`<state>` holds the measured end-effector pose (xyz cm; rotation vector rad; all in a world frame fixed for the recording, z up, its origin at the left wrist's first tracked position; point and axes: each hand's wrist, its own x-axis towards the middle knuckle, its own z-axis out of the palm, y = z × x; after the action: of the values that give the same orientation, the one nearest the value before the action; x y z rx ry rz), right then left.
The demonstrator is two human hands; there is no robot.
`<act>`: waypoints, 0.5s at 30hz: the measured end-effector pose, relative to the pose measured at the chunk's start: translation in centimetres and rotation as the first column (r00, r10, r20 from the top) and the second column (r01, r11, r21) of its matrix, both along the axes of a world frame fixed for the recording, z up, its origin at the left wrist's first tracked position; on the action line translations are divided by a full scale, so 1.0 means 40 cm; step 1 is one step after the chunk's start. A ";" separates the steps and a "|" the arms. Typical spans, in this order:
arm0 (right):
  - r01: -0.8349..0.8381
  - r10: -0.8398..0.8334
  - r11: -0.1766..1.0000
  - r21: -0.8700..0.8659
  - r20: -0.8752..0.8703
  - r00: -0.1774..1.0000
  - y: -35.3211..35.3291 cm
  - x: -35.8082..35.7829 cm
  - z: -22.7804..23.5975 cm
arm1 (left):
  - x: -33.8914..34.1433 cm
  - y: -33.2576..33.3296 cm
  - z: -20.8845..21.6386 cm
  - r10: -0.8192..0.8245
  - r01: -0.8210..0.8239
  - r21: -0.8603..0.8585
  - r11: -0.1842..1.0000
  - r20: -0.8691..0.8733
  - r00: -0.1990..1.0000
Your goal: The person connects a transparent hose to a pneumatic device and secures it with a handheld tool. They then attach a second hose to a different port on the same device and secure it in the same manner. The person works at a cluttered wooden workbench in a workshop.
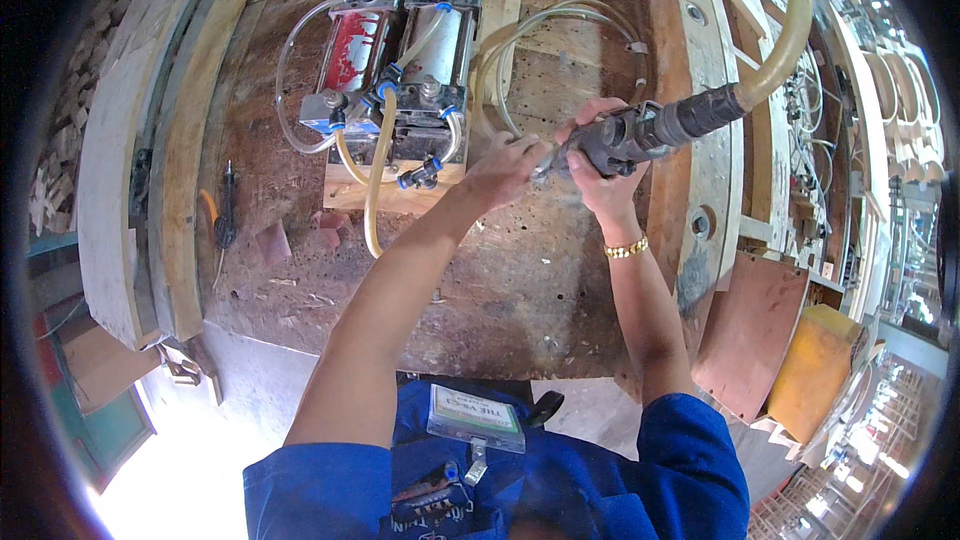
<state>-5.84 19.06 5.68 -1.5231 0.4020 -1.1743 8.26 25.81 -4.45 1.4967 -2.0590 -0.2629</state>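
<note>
My right hand (600,180) is closed round the body of a dark grey air tool (625,138), over the right half of the workbench. A thick yellowish hose (790,35) joins the tool's back end through a black coupling. At the tool's front end, my left hand (508,168) is closed with its fingers curled; whatever they hold is hidden. Left of that hand stands a pair of air cylinders (435,50), one red and white, the other silver, mounted over a pale wooden block (375,195). Thin tubes with blue fittings run from them.
The worn brown workbench (480,290) carries scraps of reddish sandpaper (272,242) and a black-handled screwdriver (227,205) at the left. Wooden rails (185,160) line both sides. At the lower right stand a brown board (752,335) and a yellow box (815,370).
</note>
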 end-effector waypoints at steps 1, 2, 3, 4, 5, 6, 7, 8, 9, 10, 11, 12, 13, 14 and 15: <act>0.013 -0.013 1.000 -0.007 0.023 1.000 -0.001 0.002 -0.001 | 0.000 0.001 0.000 -0.013 0.012 -0.030 0.999 -0.012 1.000; -0.001 0.004 0.999 -0.040 0.055 0.998 -0.003 0.005 -0.001 | 0.001 0.001 -0.001 -0.023 0.022 -0.013 1.000 -0.015 1.000; -0.003 0.008 0.999 -0.047 0.096 0.995 -0.005 0.007 0.001 | 0.002 0.001 -0.001 -0.030 0.030 -0.031 0.999 -0.021 0.999; -0.029 0.028 1.000 0.007 0.082 0.996 -0.004 0.010 0.005 | 0.003 0.001 -0.001 -0.037 0.037 -0.001 0.999 -0.019 0.999; -0.043 0.036 0.996 0.084 0.081 0.996 -0.006 0.014 0.014 | 0.004 0.000 -0.002 -0.042 0.042 0.078 0.996 -0.004 0.999; -0.063 0.049 0.989 0.136 0.108 0.993 -0.006 0.016 0.028 | 0.003 -0.001 -0.003 -0.036 0.036 0.021 0.999 -0.020 0.999; 0.015 -0.026 0.986 0.167 0.063 0.998 -0.006 0.016 0.048 | 0.002 -0.001 -0.004 -0.033 0.034 0.011 0.999 -0.023 0.999; 0.072 -0.081 0.984 0.161 0.049 0.995 -0.018 0.021 0.074 | 0.002 -0.006 -0.004 -0.028 0.028 0.075 0.997 0.001 1.000; 0.132 -0.144 0.970 0.205 0.047 0.988 -0.025 0.022 0.102 | 0.001 -0.008 -0.004 -0.022 0.022 0.004 1.000 -0.005 1.000; 0.093 -0.154 0.959 0.267 0.217 0.964 -0.030 0.022 0.131 | -0.002 -0.006 -0.003 -0.020 0.020 0.027 0.999 0.007 1.000; 0.131 -0.190 0.941 0.312 0.167 0.967 -0.036 0.010 0.163 | -0.005 -0.006 -0.002 -0.023 0.018 0.136 0.991 0.037 0.999; 0.168 -0.214 0.917 0.362 0.089 0.973 -0.041 -0.019 0.197 | -0.008 -0.003 0.001 -0.009 0.009 0.075 0.997 0.000 1.000; 0.161 -0.193 0.914 0.372 0.051 0.980 -0.040 -0.046 0.220 | -0.009 -0.002 0.005 0.002 0.000 0.087 0.996 -0.012 1.000; 0.274 -0.230 0.893 0.356 -0.161 0.960 -0.031 -0.069 0.229 | -0.006 -0.006 0.009 0.013 -0.012 0.151 0.988 -0.004 1.000; 0.348 -0.237 0.881 0.319 -0.340 0.910 -0.016 -0.096 0.226 | -0.004 -0.009 0.014 0.007 -0.004 0.099 0.995 -0.027 1.000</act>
<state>-9.66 18.42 14.72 -1.3240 1.0343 -1.0258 8.09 25.46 -3.88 1.5484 -2.0463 -0.3860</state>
